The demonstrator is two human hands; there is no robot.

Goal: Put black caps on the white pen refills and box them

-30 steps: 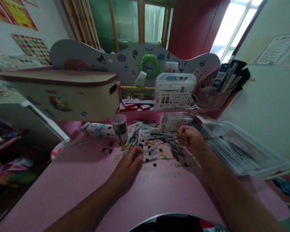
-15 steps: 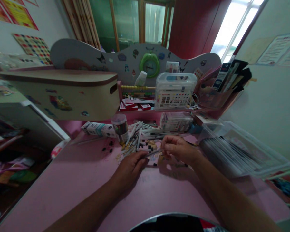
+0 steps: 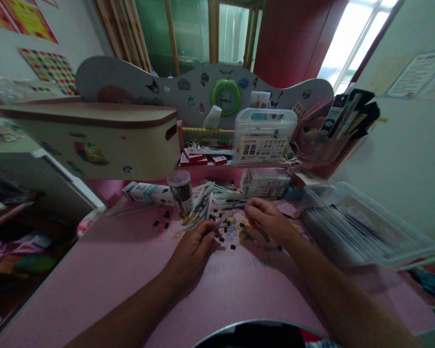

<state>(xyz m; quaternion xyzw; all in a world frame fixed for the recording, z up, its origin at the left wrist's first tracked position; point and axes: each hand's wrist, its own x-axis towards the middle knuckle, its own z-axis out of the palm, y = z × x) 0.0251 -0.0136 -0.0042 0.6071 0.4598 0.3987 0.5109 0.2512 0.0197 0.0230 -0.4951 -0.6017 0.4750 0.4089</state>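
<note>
Slightly left of centre, my left hand [image 3: 195, 245] is closed around a slim pale pen [image 3: 221, 221] that points up and right. To its right, my right hand [image 3: 267, 221] hovers over the desk, fingers curled into a pinch and apart from the pen. Whatever it may hold is hidden. Small black caps [image 3: 222, 239] lie scattered on the pink desk [image 3: 235, 285] around and between both hands. Just beyond them spreads a loose pile of slim white pens [image 3: 209, 199]. A clear round jar [image 3: 181, 192] with dark contents stands beside that pile.
On the right, an open clear plastic bin [image 3: 413, 249] holds many slim pens. A long printed box [image 3: 147, 193] lies at the back left. Clear cases [image 3: 264, 137] stand on the shelf and below it. A cream storage box [image 3: 137, 154] overhangs the desk's left side.
My hands have drawn apart. The left, with the pen, moved a little left and down; the right moved slightly right and let go of the pen's far end. Another black cap shows near my left fingertips.
</note>
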